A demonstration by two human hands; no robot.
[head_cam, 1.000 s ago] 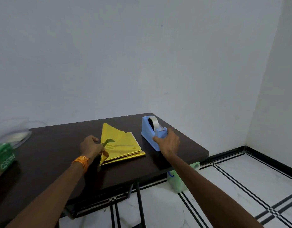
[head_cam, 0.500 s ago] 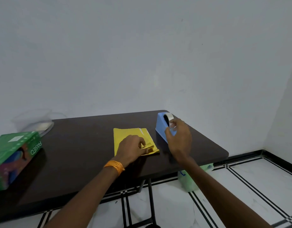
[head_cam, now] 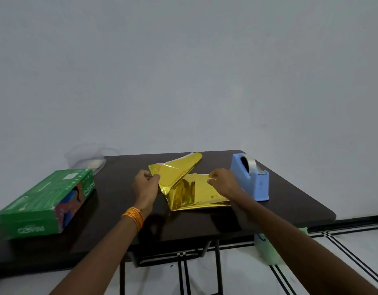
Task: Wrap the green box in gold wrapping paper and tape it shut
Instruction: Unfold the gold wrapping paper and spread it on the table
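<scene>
Green box (head_cam: 45, 199) sits at the left end of the dark table (head_cam: 111, 241), lying flat, unwrapped, well apart from the paper and from both hands. Printed side panel faces the near right.

Gold wrapping paper (head_cam: 196, 194) is mid-table, partly folded. Lower layers lie flat on the tabletop; one flap is lifted and curls up toward the wall, its white underside showing along the far edge.

Left hand (head_cam: 145, 186): fingers curled, gripping the near-left corner of the raised flap between thumb and fingers. Orange bangles (head_cam: 134, 217) on that wrist.

Right hand (head_cam: 223, 182): fingers bent, tips at the right edge of the flat layers. Looks like a pinch on that edge, though the contact is small from this angle, so I'm not fully sure how many layers it has.

Blue tape dispenser (head_cam: 251, 182) stands upright just right of the right hand, not touched, with the tape roll mounted in it.

Clear plastic bowl (head_cam: 86, 158) is behind the box at the table's back edge. Pale green container (head_cam: 266, 250) is on the floor under the table's right side.
</scene>
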